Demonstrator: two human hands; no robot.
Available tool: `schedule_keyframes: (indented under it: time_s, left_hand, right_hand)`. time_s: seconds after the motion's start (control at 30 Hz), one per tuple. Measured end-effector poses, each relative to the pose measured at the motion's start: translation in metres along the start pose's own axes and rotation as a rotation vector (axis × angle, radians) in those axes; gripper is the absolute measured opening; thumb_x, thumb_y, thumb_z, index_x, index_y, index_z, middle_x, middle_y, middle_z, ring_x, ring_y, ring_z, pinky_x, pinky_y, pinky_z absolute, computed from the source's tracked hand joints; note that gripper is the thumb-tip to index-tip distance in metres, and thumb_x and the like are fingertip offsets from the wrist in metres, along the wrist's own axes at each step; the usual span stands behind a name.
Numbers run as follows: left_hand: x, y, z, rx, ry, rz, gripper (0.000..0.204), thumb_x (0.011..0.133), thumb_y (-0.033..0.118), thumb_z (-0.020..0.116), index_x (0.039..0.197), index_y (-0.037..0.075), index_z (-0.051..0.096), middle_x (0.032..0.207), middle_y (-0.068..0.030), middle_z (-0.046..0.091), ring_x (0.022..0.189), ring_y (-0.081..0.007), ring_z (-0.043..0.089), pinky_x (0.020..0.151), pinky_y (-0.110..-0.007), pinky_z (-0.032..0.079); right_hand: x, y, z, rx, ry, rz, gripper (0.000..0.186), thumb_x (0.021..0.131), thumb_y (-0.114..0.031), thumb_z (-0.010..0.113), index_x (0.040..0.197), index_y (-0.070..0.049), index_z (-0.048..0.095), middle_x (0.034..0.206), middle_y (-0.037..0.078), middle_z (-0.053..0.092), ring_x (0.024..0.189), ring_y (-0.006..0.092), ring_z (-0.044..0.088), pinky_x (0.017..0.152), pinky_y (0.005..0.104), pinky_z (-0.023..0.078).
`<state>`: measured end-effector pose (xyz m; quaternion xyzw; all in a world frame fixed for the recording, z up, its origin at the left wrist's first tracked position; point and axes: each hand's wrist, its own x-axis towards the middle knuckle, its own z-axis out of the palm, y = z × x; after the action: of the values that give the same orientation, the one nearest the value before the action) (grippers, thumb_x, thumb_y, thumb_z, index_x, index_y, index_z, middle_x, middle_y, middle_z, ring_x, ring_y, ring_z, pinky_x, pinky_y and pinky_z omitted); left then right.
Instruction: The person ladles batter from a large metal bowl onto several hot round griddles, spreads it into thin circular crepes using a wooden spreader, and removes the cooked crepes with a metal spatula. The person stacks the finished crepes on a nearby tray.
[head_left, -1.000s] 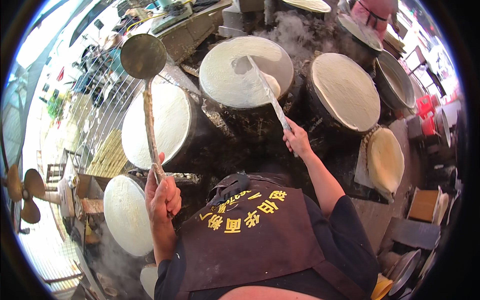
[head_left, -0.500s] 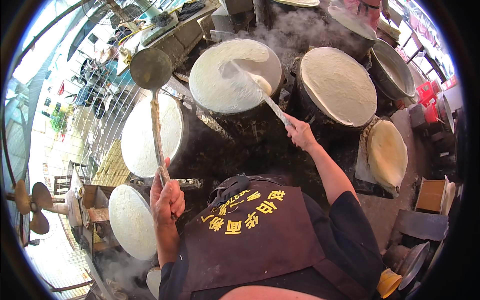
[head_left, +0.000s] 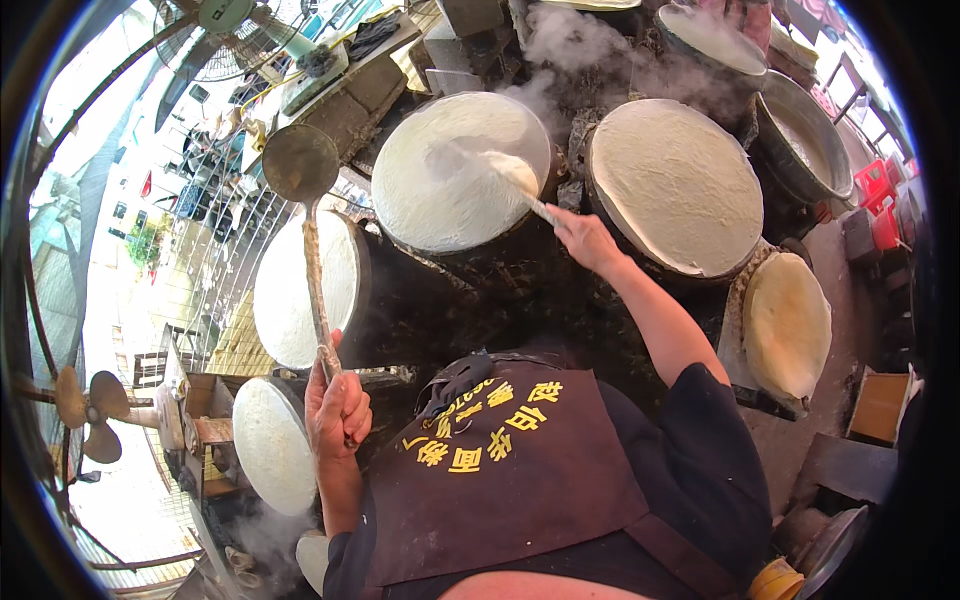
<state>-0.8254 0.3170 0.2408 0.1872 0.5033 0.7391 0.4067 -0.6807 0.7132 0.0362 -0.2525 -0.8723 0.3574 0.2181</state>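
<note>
My left hand (head_left: pixel 340 410) grips the long handle of a ladle (head_left: pixel 300 165). Its round, dark bowl is raised at the upper left, beside a pale round sheet (head_left: pixel 308 290). My right hand (head_left: pixel 585 241) is closed around the handle of a batter spreader (head_left: pixel 541 208). This tool reaches over a round griddle covered in wet white batter (head_left: pixel 420 205); its working end is smeared by motion. A thicker mound of batter (head_left: pixel 513 168) lies by the handle, towards the griddle's right side.
A griddle to the right bears a full cream-coloured sheet (head_left: pixel 677 185). Beyond it stands a metal basin (head_left: pixel 805 140). A yellowish flatbread (head_left: pixel 787 325) lies lower right, another white sheet (head_left: pixel 275 445) lower left. Steam rises at the back. A standing fan (head_left: pixel 225 20) is upper left.
My right hand has moved slightly left and away from me with the spreader. The thick batter's curved band has become a smaller mound. The ladle stays raised in my left hand.
</note>
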Motion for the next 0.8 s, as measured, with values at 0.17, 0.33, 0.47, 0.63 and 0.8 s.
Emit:
schedule_keyframes:
  time_s: [0.17,0.33,0.47,0.63,0.8]
  left_hand:
    - [0.008,-0.001,0.017,0.036,0.006,-0.013,0.054,0.100,0.015,0.043,0.148,0.009,0.019,0.059,0.0024,0.032,0.036,-0.0027,0.027,0.028,-0.018,0.030]
    - [0.008,0.000,0.015,0.017,0.002,-0.012,0.054,0.101,0.015,0.043,0.149,0.009,0.018,0.060,0.0022,0.032,0.036,-0.0026,0.027,0.028,-0.018,0.030]
    - [0.019,0.001,0.020,-0.041,0.029,-0.021,0.055,0.098,0.012,0.047,0.148,0.009,0.022,0.059,0.0012,0.035,0.036,-0.0028,0.028,0.029,-0.018,0.028]
    - [0.041,0.009,0.037,-0.008,-0.005,-0.042,0.055,0.098,0.012,0.047,0.148,0.009,0.023,0.059,0.0011,0.035,0.036,-0.0030,0.028,0.029,-0.018,0.028]
    - [0.042,0.002,0.035,-0.047,0.031,-0.066,0.055,0.098,0.012,0.047,0.148,0.010,0.024,0.059,0.0015,0.035,0.036,-0.0031,0.029,0.028,-0.018,0.028]
  right_hand:
    - [0.037,-0.012,-0.008,-0.126,-0.005,0.089,0.046,0.087,-0.019,0.059,0.132,-0.019,0.049,0.090,0.023,0.065,0.086,0.0401,0.062,0.075,0.0473,0.049]
    - [-0.001,-0.002,-0.006,-0.131,-0.033,-0.047,0.046,0.087,-0.019,0.059,0.131,-0.021,0.051,0.083,0.021,0.064,0.080,0.0385,0.063,0.071,0.0470,0.050]
    - [0.052,0.010,-0.003,-0.207,0.060,0.021,0.041,0.089,-0.019,0.053,0.129,-0.017,0.050,0.083,0.019,0.065,0.082,0.0376,0.063,0.071,0.0471,0.049]
    - [0.143,0.038,0.021,-0.158,0.254,0.143,0.034,0.091,-0.020,0.046,0.123,-0.014,0.054,0.089,0.020,0.066,0.084,0.0404,0.063,0.073,0.0486,0.049]
    - [0.059,-0.028,0.014,0.125,0.188,-0.063,0.043,0.087,-0.010,0.056,0.129,-0.008,0.053,0.104,0.025,0.062,0.096,0.0411,0.060,0.081,0.0426,0.049]
